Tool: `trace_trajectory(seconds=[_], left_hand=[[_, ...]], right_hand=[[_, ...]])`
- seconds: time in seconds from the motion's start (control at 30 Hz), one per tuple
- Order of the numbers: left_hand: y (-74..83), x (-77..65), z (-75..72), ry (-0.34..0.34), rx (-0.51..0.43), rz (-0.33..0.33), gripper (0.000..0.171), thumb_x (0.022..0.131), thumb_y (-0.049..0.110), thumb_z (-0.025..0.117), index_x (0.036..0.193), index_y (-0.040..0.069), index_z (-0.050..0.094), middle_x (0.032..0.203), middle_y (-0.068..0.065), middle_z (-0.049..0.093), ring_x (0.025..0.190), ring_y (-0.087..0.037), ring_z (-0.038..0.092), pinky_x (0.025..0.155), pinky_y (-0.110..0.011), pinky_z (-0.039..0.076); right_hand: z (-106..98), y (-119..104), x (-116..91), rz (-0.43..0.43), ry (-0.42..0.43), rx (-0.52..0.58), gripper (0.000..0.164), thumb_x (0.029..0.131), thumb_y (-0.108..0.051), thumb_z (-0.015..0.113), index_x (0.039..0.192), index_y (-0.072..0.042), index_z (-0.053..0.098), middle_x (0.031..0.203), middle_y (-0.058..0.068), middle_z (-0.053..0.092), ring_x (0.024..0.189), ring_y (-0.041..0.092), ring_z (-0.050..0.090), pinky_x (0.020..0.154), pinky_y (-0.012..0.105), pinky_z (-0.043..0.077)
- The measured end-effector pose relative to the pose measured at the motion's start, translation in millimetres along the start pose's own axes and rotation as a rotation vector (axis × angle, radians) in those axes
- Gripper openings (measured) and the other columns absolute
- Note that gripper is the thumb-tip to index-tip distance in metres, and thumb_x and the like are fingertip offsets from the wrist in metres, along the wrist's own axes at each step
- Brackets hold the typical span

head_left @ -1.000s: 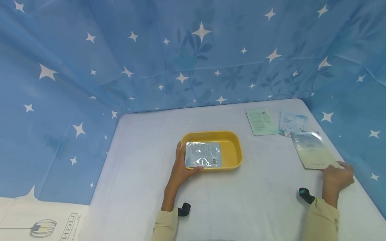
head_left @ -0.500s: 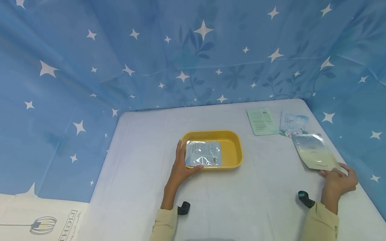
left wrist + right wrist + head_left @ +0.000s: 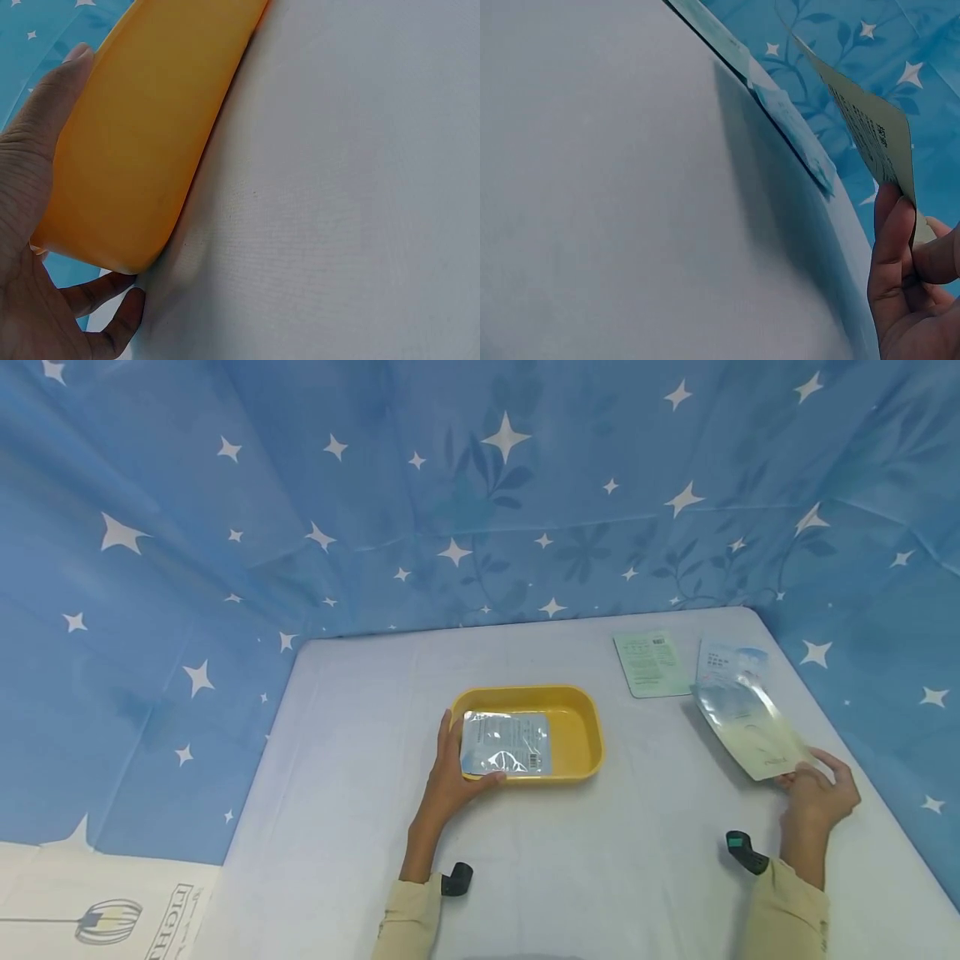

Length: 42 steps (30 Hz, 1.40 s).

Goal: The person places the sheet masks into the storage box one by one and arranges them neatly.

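Observation:
My left hand (image 3: 448, 787) grips the near left corner of a yellow plastic tray (image 3: 574, 740), thumb along the front rim and fingers at its left side. A shiny silver-blue sheet mask packet (image 3: 506, 743) lies in the tray's left part. On the right, my right hand (image 3: 821, 795) pinches the near corner of a silver and pale-yellow sheet mask packet (image 3: 752, 728). In the right wrist view this packet (image 3: 881, 139) is tilted up above the table, dark print on its back, its shadow on the cloth below.
A green packet (image 3: 652, 664) lies flat at the back right. Beside it is a light-blue floral packet (image 3: 723, 658), partly covered in the head view by the held one. White cloth (image 3: 360, 735) covers the table; a blue star-patterned curtain (image 3: 375, 510) surrounds it.
The right hand has lifted the silver and pale-yellow packet off the table and moved it left, so it now overlaps the floral packet. The left hand and tray have stayed put.

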State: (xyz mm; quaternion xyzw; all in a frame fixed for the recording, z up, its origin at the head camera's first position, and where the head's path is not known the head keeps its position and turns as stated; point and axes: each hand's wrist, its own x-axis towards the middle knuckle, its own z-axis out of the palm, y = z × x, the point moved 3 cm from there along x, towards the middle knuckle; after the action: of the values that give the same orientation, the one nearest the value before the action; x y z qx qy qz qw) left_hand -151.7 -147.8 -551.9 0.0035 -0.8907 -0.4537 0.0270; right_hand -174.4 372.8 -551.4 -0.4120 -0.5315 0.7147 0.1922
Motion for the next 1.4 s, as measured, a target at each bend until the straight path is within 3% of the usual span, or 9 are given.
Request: trace_trajectory(seconds=[0.2, 0.37, 0.7, 0.97, 1.1, 1.23, 1.3, 1.4], left_hand=[[0.2, 1.3, -1.0, 0.013, 0.011, 0.015, 0.120, 0.066, 0.062, 0.082, 0.158, 0.026, 0.014, 0.166, 0.008, -0.004, 0.149, -0.026, 0.023, 0.107, -0.056, 0.039], [0.1, 2.4, -1.8, 0.017, 0.009, 0.018, 0.120, 0.066, 0.062, 0.082, 0.158, 0.027, 0.013, 0.165, 0.015, -0.007, 0.149, -0.026, 0.022, 0.107, -0.057, 0.039], [0.3, 3.5, -3.2, 0.018, 0.025, 0.023, 0.120, 0.066, 0.063, 0.081, 0.158, 0.027, 0.012, 0.164, 0.015, -0.008, 0.149, -0.027, 0.022, 0.106, -0.057, 0.040], [1.3, 4.7, -4.2, 0.018, 0.028, 0.031, 0.120, 0.067, 0.061, 0.082, 0.158, 0.025, 0.013, 0.166, 0.003, -0.003, 0.149, -0.029, 0.022, 0.106, -0.058, 0.040], [0.7, 3.1, -3.2, 0.014, 0.023, 0.028, 0.120, 0.067, 0.059, 0.082, 0.158, 0.024, 0.012, 0.166, 0.003, -0.003, 0.150, -0.027, 0.019, 0.107, -0.057, 0.039], [-0.7, 1.2, -0.6, 0.008, 0.023, 0.035, 0.120, 0.068, 0.058, 0.083, 0.158, 0.022, 0.012, 0.166, 0.004, -0.004, 0.150, -0.027, 0.019, 0.106, -0.056, 0.040], [-1.1, 0.6, 0.4, 0.006, 0.020, 0.035, 0.120, 0.068, 0.058, 0.083, 0.158, 0.022, 0.012, 0.166, 0.006, -0.004, 0.150, -0.027, 0.019, 0.106, -0.056, 0.040], [-1.6, 0.1, 0.9, 0.004, 0.018, 0.034, 0.120, 0.068, 0.059, 0.082, 0.158, 0.021, 0.013, 0.165, 0.011, -0.007, 0.150, -0.027, 0.019, 0.106, -0.056, 0.040]], right_hand=[[28, 0, -10, -0.003, -0.100, -0.100, 0.037, 0.097, 0.002, 0.049, 0.119, -0.025, 0.060, 0.080, -0.016, 0.066, 0.065, 0.003, 0.059, 0.051, 0.014, 0.046], [53, 0, -22, -0.012, -0.177, -0.155, 0.035, 0.099, -0.003, 0.051, 0.126, -0.023, 0.058, 0.088, -0.016, 0.068, 0.073, 0.001, 0.063, 0.055, 0.013, 0.049], [96, -1, -60, -0.130, -0.343, -0.168, 0.028, 0.098, -0.003, 0.055, 0.121, -0.017, 0.062, 0.089, -0.014, 0.069, 0.076, 0.003, 0.065, 0.055, 0.014, 0.050], [132, 5, -92, -0.293, -0.543, -0.257, 0.024, 0.097, -0.001, 0.054, 0.117, -0.010, 0.063, 0.080, -0.013, 0.070, 0.067, 0.002, 0.067, 0.053, 0.016, 0.052], [149, 10, -110, -0.436, -0.661, -0.447, 0.025, 0.100, -0.007, 0.052, 0.124, -0.004, 0.059, 0.093, 0.002, 0.070, 0.070, 0.001, 0.065, 0.058, 0.018, 0.053], [163, 16, -126, -0.556, -0.710, -0.588, 0.025, 0.100, -0.008, 0.053, 0.123, -0.004, 0.061, 0.106, 0.022, 0.068, 0.068, 0.005, 0.063, 0.058, 0.028, 0.055], [170, 18, -132, -0.611, -0.723, -0.634, 0.023, 0.099, -0.007, 0.054, 0.121, -0.006, 0.062, 0.106, 0.023, 0.069, 0.068, 0.008, 0.063, 0.059, 0.034, 0.056], [180, 20, -140, -0.680, -0.763, -0.671, 0.022, 0.099, -0.006, 0.054, 0.119, -0.007, 0.064, 0.103, 0.023, 0.071, 0.065, 0.014, 0.062, 0.057, 0.033, 0.054]])
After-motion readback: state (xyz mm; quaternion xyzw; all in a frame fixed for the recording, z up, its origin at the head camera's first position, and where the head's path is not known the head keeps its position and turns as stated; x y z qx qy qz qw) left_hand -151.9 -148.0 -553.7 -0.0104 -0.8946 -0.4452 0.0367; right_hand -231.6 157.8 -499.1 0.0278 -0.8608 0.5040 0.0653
